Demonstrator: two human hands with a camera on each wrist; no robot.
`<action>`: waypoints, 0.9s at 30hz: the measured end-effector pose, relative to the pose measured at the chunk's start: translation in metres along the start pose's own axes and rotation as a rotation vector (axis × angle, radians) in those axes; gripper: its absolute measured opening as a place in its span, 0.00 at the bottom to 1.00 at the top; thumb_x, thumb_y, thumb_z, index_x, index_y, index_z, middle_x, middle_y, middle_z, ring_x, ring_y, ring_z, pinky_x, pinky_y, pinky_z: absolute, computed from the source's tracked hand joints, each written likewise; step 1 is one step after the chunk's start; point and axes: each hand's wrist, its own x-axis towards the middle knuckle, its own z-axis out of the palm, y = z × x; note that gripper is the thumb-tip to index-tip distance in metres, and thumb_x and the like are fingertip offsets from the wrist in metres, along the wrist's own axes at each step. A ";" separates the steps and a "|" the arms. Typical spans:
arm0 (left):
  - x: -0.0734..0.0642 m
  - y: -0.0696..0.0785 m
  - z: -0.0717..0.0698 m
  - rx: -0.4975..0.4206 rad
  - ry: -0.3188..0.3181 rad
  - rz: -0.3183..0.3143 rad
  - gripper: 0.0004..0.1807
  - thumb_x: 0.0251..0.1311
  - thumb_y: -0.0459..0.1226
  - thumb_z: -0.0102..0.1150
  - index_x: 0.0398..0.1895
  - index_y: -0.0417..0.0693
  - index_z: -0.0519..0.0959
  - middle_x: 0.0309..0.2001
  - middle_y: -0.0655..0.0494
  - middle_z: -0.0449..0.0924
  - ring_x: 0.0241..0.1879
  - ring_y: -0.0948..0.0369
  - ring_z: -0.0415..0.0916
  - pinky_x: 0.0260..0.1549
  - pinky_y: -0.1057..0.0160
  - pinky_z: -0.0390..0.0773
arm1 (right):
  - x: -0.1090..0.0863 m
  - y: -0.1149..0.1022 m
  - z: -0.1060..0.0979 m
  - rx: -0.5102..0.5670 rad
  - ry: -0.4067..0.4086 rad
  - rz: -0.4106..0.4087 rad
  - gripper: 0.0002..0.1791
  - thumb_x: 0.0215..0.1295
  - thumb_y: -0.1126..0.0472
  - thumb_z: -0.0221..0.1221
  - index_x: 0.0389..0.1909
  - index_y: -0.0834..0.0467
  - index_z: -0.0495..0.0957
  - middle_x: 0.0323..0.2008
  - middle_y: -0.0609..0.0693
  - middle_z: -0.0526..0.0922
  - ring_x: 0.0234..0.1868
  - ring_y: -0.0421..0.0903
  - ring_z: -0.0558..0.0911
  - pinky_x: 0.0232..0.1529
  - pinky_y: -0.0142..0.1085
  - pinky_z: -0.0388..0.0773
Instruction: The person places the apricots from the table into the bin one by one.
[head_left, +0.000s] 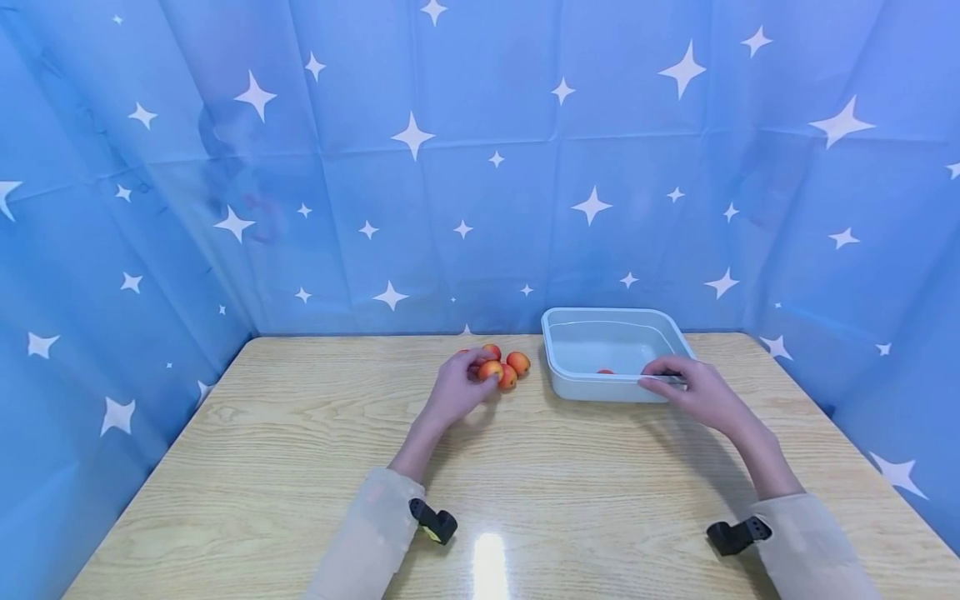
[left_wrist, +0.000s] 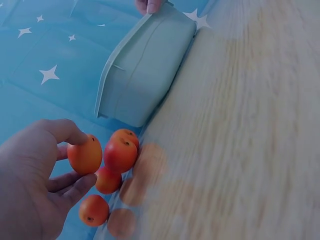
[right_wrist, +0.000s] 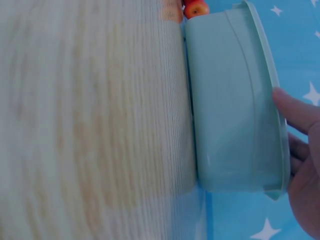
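Note:
My left hand (head_left: 459, 387) pinches a small orange-red apple (left_wrist: 85, 155) between thumb and fingers, lifted slightly off the table. Several more small apples (head_left: 517, 362) lie close together beside that hand, some partly hidden behind it in the head view. To their right stands a pale blue plastic basin (head_left: 607, 388), upright on the table. At its near right corner my right hand (head_left: 693, 387) grips the rim, the thumb outside and the fingers over the inner side. A bit of a red fruit (head_left: 606, 372) shows inside the basin, mostly hidden by the front wall.
The wooden table (head_left: 300, 467) ends at a blue curtain (head_left: 480, 200) with white stars, hanging behind and at both sides. The basin stands near the table's back edge. A black wrist camera (head_left: 435, 521) sits on the left sleeve, another (head_left: 738, 535) on the right.

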 end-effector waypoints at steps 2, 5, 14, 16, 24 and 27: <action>0.001 0.002 0.001 -0.017 0.000 0.012 0.19 0.63 0.33 0.64 0.56 0.38 0.80 0.51 0.48 0.82 0.44 0.55 0.77 0.47 0.60 0.80 | 0.000 0.000 0.000 0.001 -0.002 0.001 0.03 0.67 0.60 0.66 0.41 0.52 0.85 0.35 0.41 0.83 0.39 0.37 0.79 0.40 0.28 0.74; 0.002 0.007 0.001 -0.049 0.000 0.012 0.19 0.63 0.32 0.64 0.57 0.38 0.80 0.51 0.49 0.82 0.42 0.56 0.77 0.45 0.60 0.80 | 0.000 0.000 0.000 0.001 -0.002 0.004 0.03 0.68 0.60 0.66 0.40 0.52 0.85 0.36 0.41 0.84 0.39 0.37 0.79 0.40 0.28 0.74; 0.005 0.019 0.003 -0.106 0.020 -0.008 0.18 0.62 0.31 0.64 0.56 0.42 0.81 0.51 0.53 0.82 0.42 0.57 0.77 0.44 0.62 0.80 | 0.000 0.000 0.000 -0.003 -0.001 0.004 0.03 0.68 0.60 0.66 0.41 0.52 0.85 0.36 0.41 0.84 0.40 0.36 0.79 0.40 0.27 0.74; 0.006 0.021 0.004 -0.115 0.024 0.001 0.19 0.62 0.30 0.64 0.57 0.40 0.80 0.51 0.52 0.82 0.42 0.56 0.78 0.44 0.62 0.81 | 0.000 0.000 0.000 -0.004 0.000 0.002 0.04 0.68 0.60 0.66 0.41 0.52 0.85 0.36 0.41 0.84 0.40 0.36 0.79 0.40 0.27 0.74; 0.010 0.026 0.010 -0.115 0.052 0.035 0.18 0.61 0.30 0.63 0.55 0.41 0.81 0.47 0.52 0.82 0.43 0.58 0.77 0.45 0.60 0.81 | 0.000 -0.001 -0.001 -0.002 -0.003 0.004 0.04 0.68 0.60 0.66 0.41 0.52 0.85 0.36 0.41 0.84 0.39 0.37 0.79 0.40 0.28 0.74; 0.011 0.029 0.013 -0.110 0.065 0.038 0.17 0.61 0.30 0.64 0.54 0.40 0.82 0.46 0.52 0.82 0.43 0.57 0.78 0.46 0.60 0.81 | 0.000 -0.001 -0.001 -0.003 -0.001 0.002 0.04 0.68 0.60 0.66 0.41 0.52 0.85 0.36 0.41 0.84 0.39 0.36 0.79 0.39 0.28 0.74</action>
